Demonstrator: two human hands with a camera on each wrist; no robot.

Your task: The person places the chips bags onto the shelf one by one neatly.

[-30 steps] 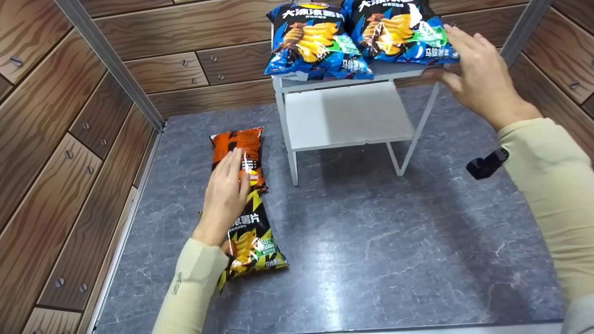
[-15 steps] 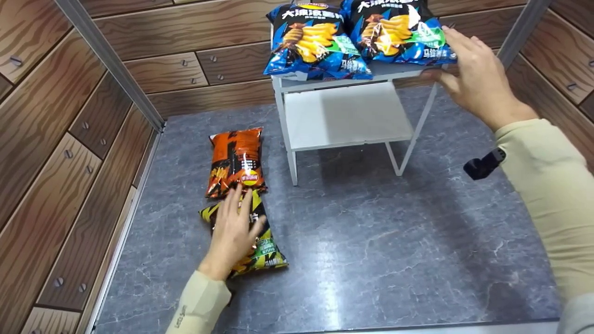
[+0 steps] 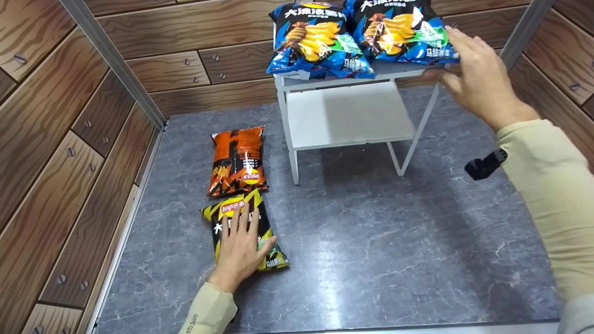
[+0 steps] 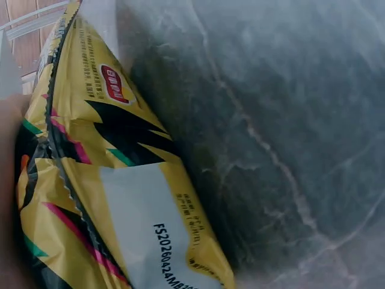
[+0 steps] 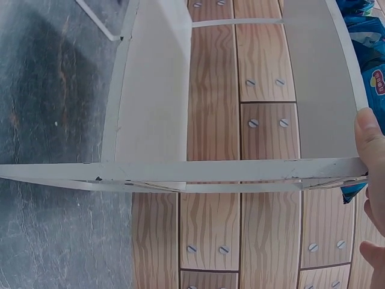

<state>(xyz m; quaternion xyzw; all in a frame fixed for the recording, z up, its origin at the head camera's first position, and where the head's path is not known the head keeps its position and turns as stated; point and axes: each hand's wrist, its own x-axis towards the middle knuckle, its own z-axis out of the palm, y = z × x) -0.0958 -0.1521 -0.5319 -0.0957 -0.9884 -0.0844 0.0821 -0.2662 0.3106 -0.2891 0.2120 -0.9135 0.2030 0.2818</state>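
My left hand (image 3: 241,255) lies over a black-and-yellow bag of potato chips (image 3: 227,213) on the floor, fingers straight and spread across its front. The left wrist view shows the yellow side of this chip bag (image 4: 78,144), with the hand only at the left edge. At the upper right, my right hand (image 3: 487,76) is at the right front corner of a white metal rack (image 3: 348,116). Its fingers extend along the right edge of a blue-and-black chip bag (image 3: 390,35). In the right wrist view the thumb (image 5: 367,123) touches the rack's top edge.
A second blue-and-black chip bag (image 3: 315,41) lies on the left of the rack top. An orange chip bag (image 3: 239,153) lies on the grey marbled floor (image 3: 371,250), just beyond the yellow one. Wood-patterned walls (image 3: 69,162) with metal posts stand around.
My left hand has come back from over the orange chip bag toward me and spread onto the black-and-yellow one. My right hand has hardly moved.
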